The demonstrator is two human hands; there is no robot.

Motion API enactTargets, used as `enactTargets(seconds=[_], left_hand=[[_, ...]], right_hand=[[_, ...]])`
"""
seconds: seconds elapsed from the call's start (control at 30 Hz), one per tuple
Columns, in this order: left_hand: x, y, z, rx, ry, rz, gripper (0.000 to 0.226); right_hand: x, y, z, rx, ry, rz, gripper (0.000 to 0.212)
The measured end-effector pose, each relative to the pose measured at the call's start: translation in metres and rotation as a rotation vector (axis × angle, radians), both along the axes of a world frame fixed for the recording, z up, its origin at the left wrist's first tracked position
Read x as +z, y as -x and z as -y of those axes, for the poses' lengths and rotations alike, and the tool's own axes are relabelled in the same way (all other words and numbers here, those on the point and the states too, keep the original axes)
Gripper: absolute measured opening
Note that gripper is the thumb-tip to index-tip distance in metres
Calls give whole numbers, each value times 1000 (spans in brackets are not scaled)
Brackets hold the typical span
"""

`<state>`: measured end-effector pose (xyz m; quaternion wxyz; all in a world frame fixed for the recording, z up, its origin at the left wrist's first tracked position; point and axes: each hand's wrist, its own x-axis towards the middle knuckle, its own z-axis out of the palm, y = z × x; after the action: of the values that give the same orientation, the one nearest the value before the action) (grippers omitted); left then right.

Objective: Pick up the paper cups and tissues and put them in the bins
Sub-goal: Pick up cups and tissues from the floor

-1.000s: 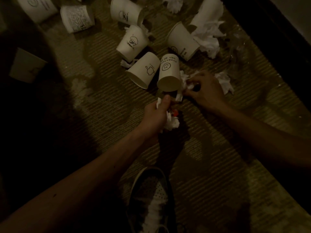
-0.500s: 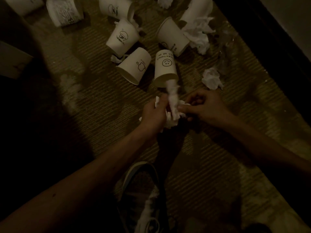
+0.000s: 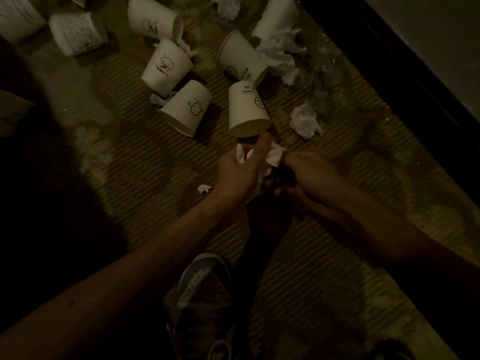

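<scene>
It is dim here. The left hand [image 3: 239, 172] holds a bunch of tissues [image 3: 274, 157] low over the carpet [image 3: 130, 157], with its fingers curled round it. The right hand [image 3: 311, 175] pinches the same bunch from the other side. Just past the hands, a smiley cup [image 3: 248, 110] lies on its side, with another cup [image 3: 187, 110] beside it. A crumpled tissue [image 3: 305, 122] sits right of the smiley cup. A small scrap [image 3: 204, 188] lies by the left wrist.
</scene>
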<state>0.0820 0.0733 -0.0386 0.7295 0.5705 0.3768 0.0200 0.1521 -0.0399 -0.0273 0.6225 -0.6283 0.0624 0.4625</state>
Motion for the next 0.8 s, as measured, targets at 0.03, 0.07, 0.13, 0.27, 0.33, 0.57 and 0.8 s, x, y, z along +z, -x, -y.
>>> enactTargets(seconds=[0.03,0.07,0.13,0.27,0.33,0.57,0.8], left_hand=[[-1,-5,2,-43,-66,-21,33],[-1,-4,2,-63,-121,-47,32],[-3,-6,0,-84,-183,-48,31],[-4,-5,-6,-139,-200,-38,29],[-6,-9,-9,-133,-212,-48,28],[-11,-12,-15,-107,-161,-88,31],[-17,-11,-17,-63,-178,-107,38]], right_hand=[[1,-1,2,51,20,12,18],[2,-3,5,100,46,25,22],[0,-12,12,178,117,57,32],[-14,-43,22,125,318,313,25],[-26,-60,24,85,383,535,12],[-45,-75,16,437,651,802,48],[-36,-72,25,252,533,776,23]])
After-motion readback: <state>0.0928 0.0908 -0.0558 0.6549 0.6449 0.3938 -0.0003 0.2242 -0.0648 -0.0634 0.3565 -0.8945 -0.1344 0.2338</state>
